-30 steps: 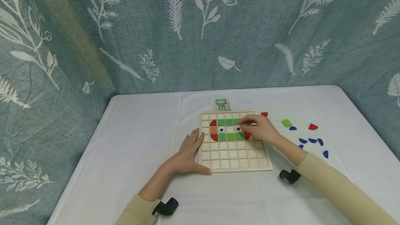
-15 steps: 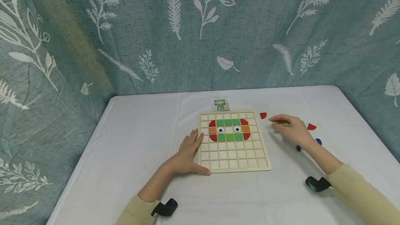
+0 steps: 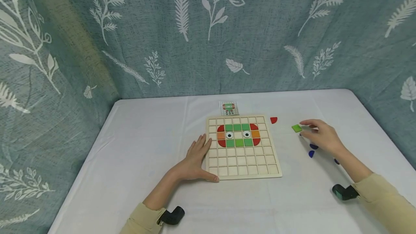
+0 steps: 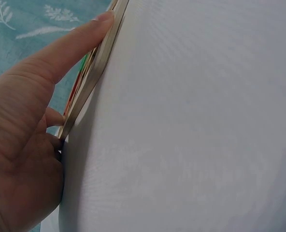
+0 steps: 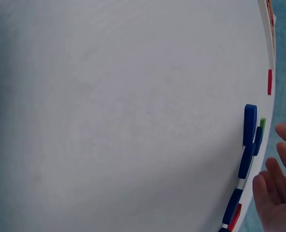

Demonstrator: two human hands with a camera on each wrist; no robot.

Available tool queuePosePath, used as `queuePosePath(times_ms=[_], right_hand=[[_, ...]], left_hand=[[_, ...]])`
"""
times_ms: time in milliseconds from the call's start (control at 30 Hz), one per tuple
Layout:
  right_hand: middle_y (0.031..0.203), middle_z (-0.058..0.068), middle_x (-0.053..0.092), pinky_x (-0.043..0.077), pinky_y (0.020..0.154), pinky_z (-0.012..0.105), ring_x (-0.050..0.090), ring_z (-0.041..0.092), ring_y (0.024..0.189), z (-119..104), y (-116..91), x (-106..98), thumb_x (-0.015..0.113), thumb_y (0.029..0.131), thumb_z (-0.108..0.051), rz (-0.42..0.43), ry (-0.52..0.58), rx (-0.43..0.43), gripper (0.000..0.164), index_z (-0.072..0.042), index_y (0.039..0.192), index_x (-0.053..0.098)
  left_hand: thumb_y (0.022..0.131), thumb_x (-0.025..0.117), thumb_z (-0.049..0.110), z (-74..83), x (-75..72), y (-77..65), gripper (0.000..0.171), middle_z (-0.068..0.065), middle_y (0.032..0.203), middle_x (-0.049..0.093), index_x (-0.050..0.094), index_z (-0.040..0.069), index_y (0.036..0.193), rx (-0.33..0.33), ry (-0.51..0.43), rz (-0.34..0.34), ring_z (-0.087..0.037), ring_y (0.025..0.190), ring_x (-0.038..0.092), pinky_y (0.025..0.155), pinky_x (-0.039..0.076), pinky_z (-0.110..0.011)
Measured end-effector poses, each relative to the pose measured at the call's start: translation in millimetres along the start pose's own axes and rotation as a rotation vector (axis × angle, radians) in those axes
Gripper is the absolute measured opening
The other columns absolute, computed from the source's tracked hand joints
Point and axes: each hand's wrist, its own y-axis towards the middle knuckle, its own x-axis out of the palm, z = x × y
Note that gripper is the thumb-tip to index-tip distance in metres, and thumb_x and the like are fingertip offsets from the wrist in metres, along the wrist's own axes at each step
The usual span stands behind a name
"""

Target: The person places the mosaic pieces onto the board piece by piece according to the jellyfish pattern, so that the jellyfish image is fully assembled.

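Note:
A wooden grid board [image 3: 243, 161] lies on the white table. Red, green and orange tiles and two eye pieces form a face in its upper half. My left hand [image 3: 195, 162] rests spread along the board's left side; its thumb [image 4: 78, 48] lies over the near edge. To the right of the board, my right hand [image 3: 322, 135] hovers above loose pieces, fingers bent and nothing between them. Its fingertips are just right of a green square tile [image 3: 297, 128]. Blue half-round pieces [image 5: 250, 124] lie under and around that hand, which partly hides them in the head view.
Behind the board lies a small picture card [image 3: 229, 108] showing a similar tile figure. A red quarter-round piece [image 3: 274, 120] sits off the board's far right corner. Another red piece [image 5: 235, 217] shows in the right wrist view. A leaf-patterned curtain [image 3: 201, 64] hangs behind the table.
My right hand has moved from the right-hand eye piece on the board, over the green tile, to the loose pieces at the right. My left hand has stayed in place.

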Motion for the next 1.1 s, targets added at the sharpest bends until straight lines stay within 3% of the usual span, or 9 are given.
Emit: queuePosePath(times_ms=[633,900,1100], right_hand=[[0.124,0.028,0.057,0.048,0.089,0.056,0.054,0.044,0.11,5.3,18.5,10.6,0.064,0.094,-0.01,-0.006,-0.055,-0.053,0.036,0.003,0.126,0.059],[0.112,0.024,0.063,0.051,0.082,0.05,0.059,0.037,0.099,4.5,20.6,14.5,0.067,0.091,-0.011,0.009,-0.082,-0.072,0.035,0.004,0.123,0.062],[0.111,0.023,0.065,0.051,0.083,0.05,0.06,0.037,0.099,0.4,18.8,14.7,0.069,0.091,-0.014,0.007,-0.066,-0.066,0.035,0.002,0.121,0.063]], left_hand=[[0.066,0.087,0.048,1.1,-0.8,-0.2,0.128,-0.017,0.162,-0.006,0.009,0.002,0.156,-0.011,-0.009,-0.003,-0.024,0.148,-0.012,0.118,-0.005,-0.044],[0.066,0.087,0.048,3.0,-1.7,-1.4,0.128,-0.017,0.162,-0.007,0.009,0.002,0.156,-0.018,-0.012,-0.006,-0.024,0.148,-0.011,0.118,-0.005,-0.044],[0.066,0.087,0.048,2.4,-1.3,-1.5,0.127,-0.016,0.162,-0.007,0.009,0.002,0.156,-0.017,-0.005,-0.007,-0.024,0.148,-0.012,0.118,-0.005,-0.044]])
